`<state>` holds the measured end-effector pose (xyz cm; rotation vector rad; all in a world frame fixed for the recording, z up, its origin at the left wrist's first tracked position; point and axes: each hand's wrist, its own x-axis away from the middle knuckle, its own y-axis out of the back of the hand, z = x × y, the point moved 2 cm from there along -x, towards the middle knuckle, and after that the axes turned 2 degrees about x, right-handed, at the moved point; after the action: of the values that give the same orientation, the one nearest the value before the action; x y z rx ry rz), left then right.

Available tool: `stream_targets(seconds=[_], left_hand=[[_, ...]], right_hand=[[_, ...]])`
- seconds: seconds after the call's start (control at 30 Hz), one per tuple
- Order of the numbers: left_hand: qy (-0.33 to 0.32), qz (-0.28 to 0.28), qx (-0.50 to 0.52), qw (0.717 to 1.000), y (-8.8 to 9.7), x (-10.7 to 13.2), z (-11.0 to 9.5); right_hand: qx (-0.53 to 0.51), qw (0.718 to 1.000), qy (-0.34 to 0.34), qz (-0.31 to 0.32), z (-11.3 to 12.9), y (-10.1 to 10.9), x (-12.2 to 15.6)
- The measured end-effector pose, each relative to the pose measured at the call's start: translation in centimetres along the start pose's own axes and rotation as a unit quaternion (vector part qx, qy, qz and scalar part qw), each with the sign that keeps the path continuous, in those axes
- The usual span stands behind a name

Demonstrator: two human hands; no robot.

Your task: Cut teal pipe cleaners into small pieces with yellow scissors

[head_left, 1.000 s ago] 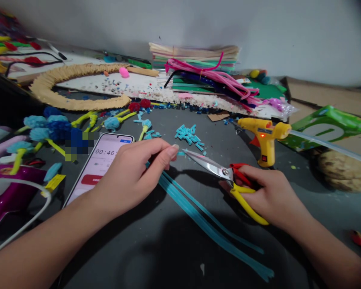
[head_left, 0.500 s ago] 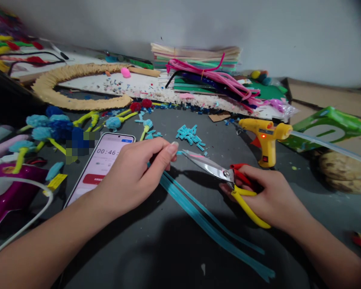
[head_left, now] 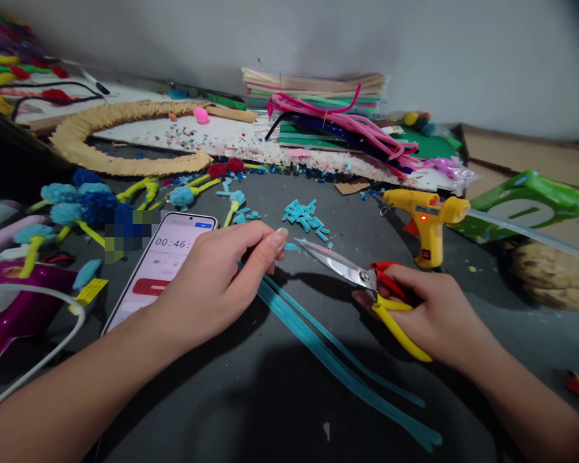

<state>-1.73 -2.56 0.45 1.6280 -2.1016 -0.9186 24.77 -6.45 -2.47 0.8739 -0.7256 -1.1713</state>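
The left hand (head_left: pixel 236 267) is closed in a pinch, back upward, wrist nearly straight, thumb and index fingertip meeting toward the middle of the bench (head_left: pixel 197 399). It has hold of light-blue pipe cleaners (head_left: pixel 295 323), whose long ends trail from beneath the palm toward the lower right; the ends inside the grip are hidden. Its forearm slants in from the lower left corner, crossing over the lower part of a phone (head_left: pixel 159 257) that shows a timer.

The right hand (head_left: pixel 427 308) is curled around the red and yellow handles of scissors (head_left: pixel 338 262), its forearm slanting in from the lower right. The blades point left and slightly away from the person, nearly together, their tips just short of the left fingertips. A short blue snippet (head_left: pixel 291 247) shows between the tips and those fingers.

Just beyond lies a loose pile of cut blue pieces (head_left: pixel 303 216). Past the right hand a yellow glue gun (head_left: pixel 428 228) stands with its red light lit and a clear glue stick (head_left: pixel 521 230) protruding from its back, near a green package (head_left: pixel 531 204). At far left are fluffy blue flowers (head_left: pixel 72 204) on yellow-green stems. Farther back lie a pleated tan crescent (head_left: pixel 77 138) and a bundle of pink pipe cleaners (head_left: pixel 367 128), before a grey wall (head_left: pixel 439 71).
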Motion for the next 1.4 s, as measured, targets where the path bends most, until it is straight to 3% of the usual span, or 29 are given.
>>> stream_targets(seconds=[1.4], left_hand=[[-0.015, 0.001, -0.024, 1.000, 0.12, -0.12, 0.04]], right_hand=[[-0.008, 1.000, 0.000, 0.011, -0.33, -0.11, 0.07]])
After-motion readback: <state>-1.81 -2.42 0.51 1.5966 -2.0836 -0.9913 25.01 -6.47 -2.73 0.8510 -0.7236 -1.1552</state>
